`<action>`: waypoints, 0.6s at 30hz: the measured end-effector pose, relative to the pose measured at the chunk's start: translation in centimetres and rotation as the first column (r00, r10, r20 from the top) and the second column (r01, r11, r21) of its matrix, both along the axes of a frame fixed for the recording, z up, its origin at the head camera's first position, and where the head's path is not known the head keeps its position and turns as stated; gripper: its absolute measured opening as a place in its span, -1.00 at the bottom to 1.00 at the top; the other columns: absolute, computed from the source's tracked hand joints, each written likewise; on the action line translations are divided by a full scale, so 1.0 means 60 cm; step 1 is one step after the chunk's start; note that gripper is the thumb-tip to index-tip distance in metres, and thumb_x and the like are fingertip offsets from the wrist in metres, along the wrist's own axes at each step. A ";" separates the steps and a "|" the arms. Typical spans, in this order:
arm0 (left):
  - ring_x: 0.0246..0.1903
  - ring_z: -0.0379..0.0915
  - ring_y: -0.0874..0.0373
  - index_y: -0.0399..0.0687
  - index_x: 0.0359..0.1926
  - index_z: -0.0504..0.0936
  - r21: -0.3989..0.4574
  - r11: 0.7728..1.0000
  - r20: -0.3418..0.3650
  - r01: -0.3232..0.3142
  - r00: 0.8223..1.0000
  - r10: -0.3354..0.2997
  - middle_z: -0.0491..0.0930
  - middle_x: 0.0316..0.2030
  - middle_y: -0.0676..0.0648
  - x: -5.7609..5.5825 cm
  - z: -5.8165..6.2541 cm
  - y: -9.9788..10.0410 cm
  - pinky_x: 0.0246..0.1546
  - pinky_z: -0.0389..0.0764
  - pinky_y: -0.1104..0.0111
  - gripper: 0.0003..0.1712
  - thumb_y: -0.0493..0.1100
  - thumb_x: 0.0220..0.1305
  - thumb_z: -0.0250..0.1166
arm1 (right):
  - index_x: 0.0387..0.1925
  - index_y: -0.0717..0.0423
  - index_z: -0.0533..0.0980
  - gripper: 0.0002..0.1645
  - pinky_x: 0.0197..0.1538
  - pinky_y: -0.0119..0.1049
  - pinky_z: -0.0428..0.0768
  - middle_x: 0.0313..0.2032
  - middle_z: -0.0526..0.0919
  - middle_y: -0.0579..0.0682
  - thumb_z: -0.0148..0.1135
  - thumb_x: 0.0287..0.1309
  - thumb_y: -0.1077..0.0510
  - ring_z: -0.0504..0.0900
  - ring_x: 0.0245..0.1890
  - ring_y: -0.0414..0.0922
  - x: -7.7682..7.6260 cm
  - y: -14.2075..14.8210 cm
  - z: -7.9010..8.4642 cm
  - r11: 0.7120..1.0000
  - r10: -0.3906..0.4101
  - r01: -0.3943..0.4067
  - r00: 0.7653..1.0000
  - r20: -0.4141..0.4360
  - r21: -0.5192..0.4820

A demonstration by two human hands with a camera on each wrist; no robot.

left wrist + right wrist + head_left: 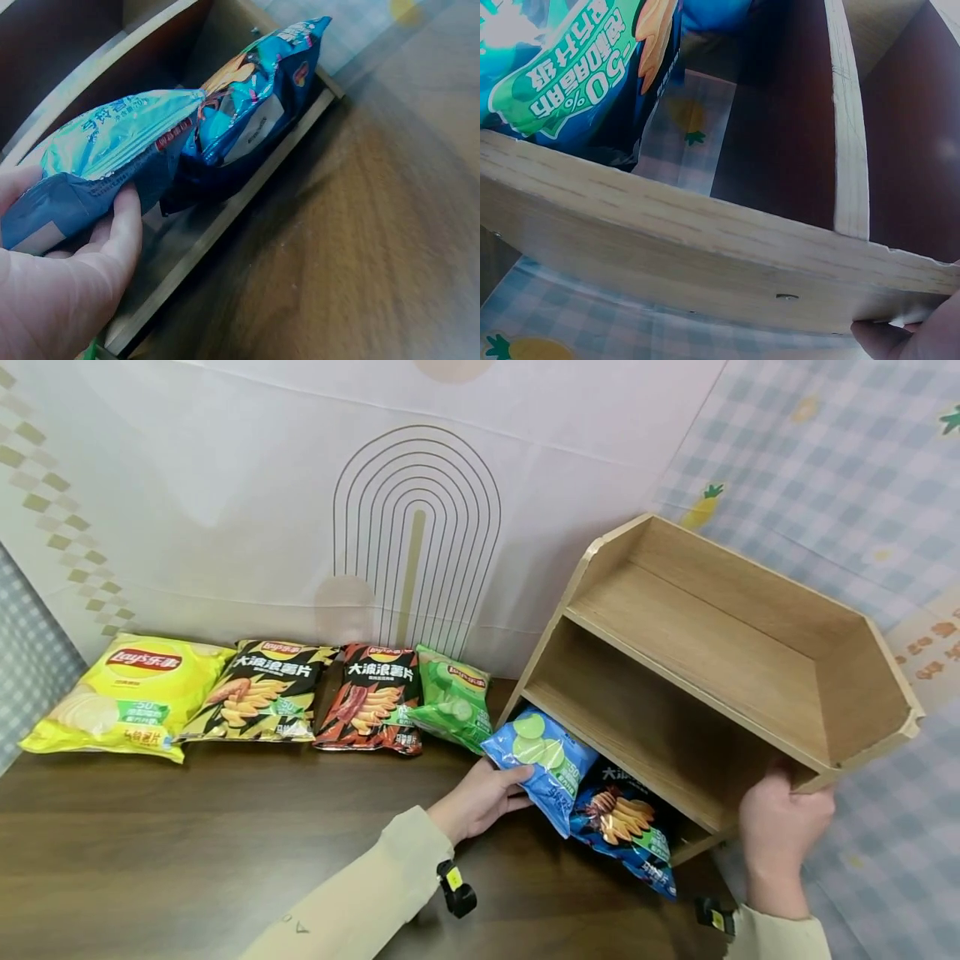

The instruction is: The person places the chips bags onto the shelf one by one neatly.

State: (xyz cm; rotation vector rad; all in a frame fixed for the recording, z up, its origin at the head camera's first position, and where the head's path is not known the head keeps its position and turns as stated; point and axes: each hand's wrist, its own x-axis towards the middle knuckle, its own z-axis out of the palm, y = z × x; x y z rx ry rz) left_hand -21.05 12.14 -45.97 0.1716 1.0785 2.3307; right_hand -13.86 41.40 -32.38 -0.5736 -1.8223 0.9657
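Note:
My left hand pinches the lower left of a light blue bag of chips, thumb on its front. That bag sits partly in the lowest level of a wooden shelf. Beside it, a dark blue bag of chips leans out of the same level; in the left wrist view the two bags touch. With my right hand I grip the shelf's right side panel near its front edge. Some of the right fingers are hidden by the panel.
Along the back wall stand a yellow chip bag, a black-and-gold one, a black-and-red one and a green one. The green bag is close to the shelf's left side. A brown wooden table lies beneath.

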 end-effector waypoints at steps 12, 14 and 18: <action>0.00 0.53 -0.17 -0.37 0.23 0.30 -0.097 0.995 0.090 0.017 0.996 -0.008 0.53 -0.04 -0.32 -0.010 -0.035 0.020 0.02 0.54 0.06 -0.56 -0.31 0.41 0.12 | 0.16 0.06 0.46 -0.53 0.05 -0.48 0.34 -0.04 0.58 0.00 -0.04 0.22 0.22 0.46 -0.06 -0.24 -0.001 -0.007 -0.002 1.000 0.013 -0.013 1.000 -0.005 0.003; -0.03 0.54 -0.20 -0.39 0.21 0.29 -0.102 0.994 0.114 0.047 0.993 -0.035 0.53 -0.05 -0.35 -0.007 -0.034 0.020 0.00 0.55 0.07 -0.57 -0.29 0.41 0.12 | 0.17 0.07 0.45 -0.52 0.06 -0.48 0.34 -0.03 0.58 -0.02 -0.04 0.22 0.23 0.46 -0.05 -0.25 0.000 -0.006 -0.001 1.000 0.014 -0.014 1.000 -0.016 0.000; -0.06 0.55 -0.20 -0.43 0.19 0.28 -0.113 0.991 0.116 0.067 0.992 -0.054 0.54 -0.06 -0.35 -0.003 -0.032 0.021 -0.02 0.57 0.10 -0.59 -0.31 0.41 0.11 | 0.14 0.06 0.49 -0.54 0.02 -0.49 0.35 -0.05 0.60 -0.05 -0.03 0.21 0.22 0.47 -0.07 -0.26 0.001 -0.006 0.000 1.000 -0.002 0.002 1.000 -0.015 0.012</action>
